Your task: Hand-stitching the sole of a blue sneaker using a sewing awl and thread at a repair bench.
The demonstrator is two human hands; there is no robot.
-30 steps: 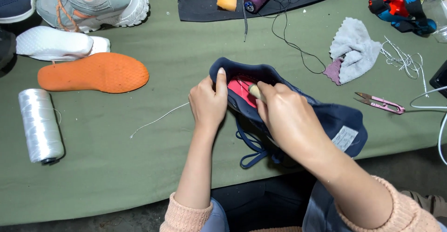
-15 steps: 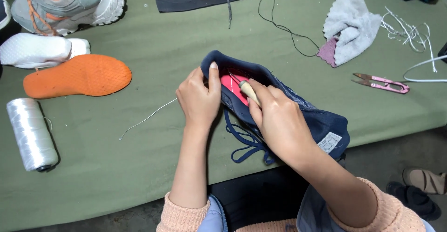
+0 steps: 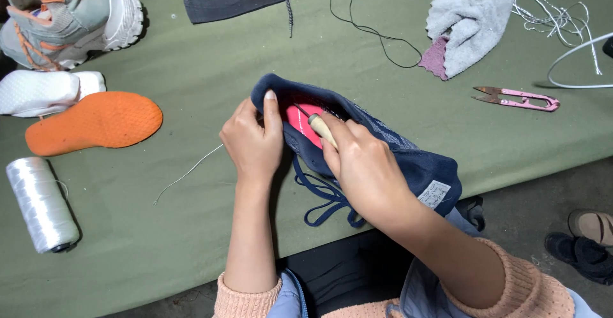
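Fingers of the left hand point(image 3: 254, 140) clasped the navy shoe upper point(image 3: 383, 152) at its collar, near the green surface's point(image 3: 191, 228) front edge. Right hand point(image 3: 364, 165) closed on a wooden-handled awl point(image 3: 319, 126), tip inside against the pink lining point(image 3: 300, 119).

Under the left hand point(image 3: 254, 140) the shoe upper point(image 3: 389, 149) is navy knit cloth, matt and finely ribbed, with a smooth pink lining point(image 3: 300, 121) inside. The right hand point(image 3: 364, 165) grips an awl point(image 3: 314, 123) with a pale, smooth wooden handle and a thin metal shaft. Left of the left hand lie an orange insole point(image 3: 96, 121), matt and grainy, and a spool point(image 3: 39, 204) of glossy white thread. The table point(image 3: 191, 241) is covered in matt olive cloth. Beyond the right hand, the snips point(image 3: 516, 98) look like pink plastic with metal blades, near a fuzzy grey rag point(image 3: 466, 21).
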